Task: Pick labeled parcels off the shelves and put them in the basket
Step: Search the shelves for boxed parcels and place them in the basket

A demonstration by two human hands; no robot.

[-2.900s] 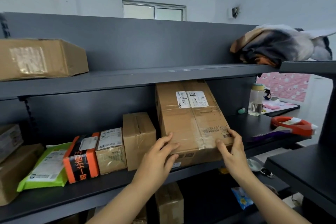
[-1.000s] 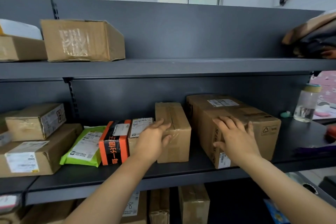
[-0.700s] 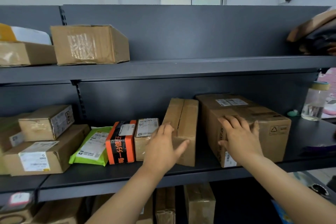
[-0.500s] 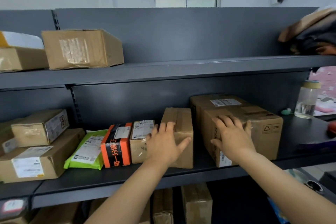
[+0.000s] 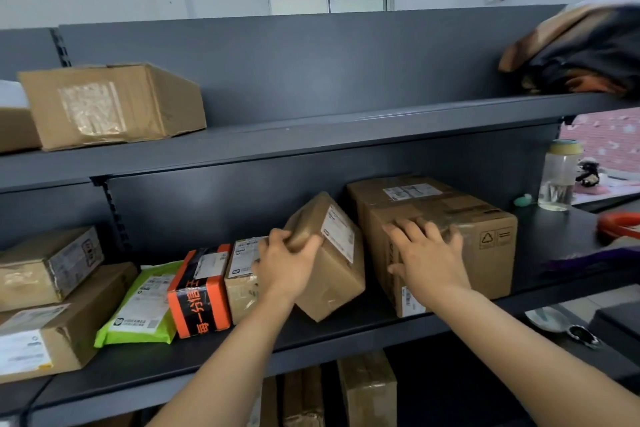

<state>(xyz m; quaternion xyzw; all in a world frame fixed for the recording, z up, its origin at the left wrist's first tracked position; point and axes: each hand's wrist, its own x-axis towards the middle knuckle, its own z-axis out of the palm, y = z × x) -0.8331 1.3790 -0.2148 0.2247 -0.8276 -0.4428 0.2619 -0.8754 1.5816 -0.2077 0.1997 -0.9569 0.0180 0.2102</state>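
Your left hand (image 5: 287, 267) grips the medium box (image 5: 329, 260) on the middle shelf (image 5: 346, 333). The fingers are curled over its top left corner and closed on it. The box is tilted: its lower right corner rests on the shelf and its top leans left. A white label (image 5: 337, 231) shows on the upward face, so this parcel appears to qualify for picking.

Your right hand (image 5: 424, 256) lies flat on the large box (image 5: 446, 236), just right of the tilted one. The fingers are spread and extended across its front top edge. They press on the cardboard and enclose nothing.

The basket is not in view.

Hazards from this position:

- Grip failure. The left hand holds one corner only. If the box is heavy, it may rotate out of the fingers as it clears the shelf edge. Bring the right hand under it before lifting.
- Neighbour disturbance. The small labelled box (image 5: 242, 279) stands just beside your left hand, partly hidden by it. Dragging the tilted box left may topple it against the orange parcel (image 5: 201, 295).
- Snagging. The tilted box stands close to the large box. Pull it straight toward you.
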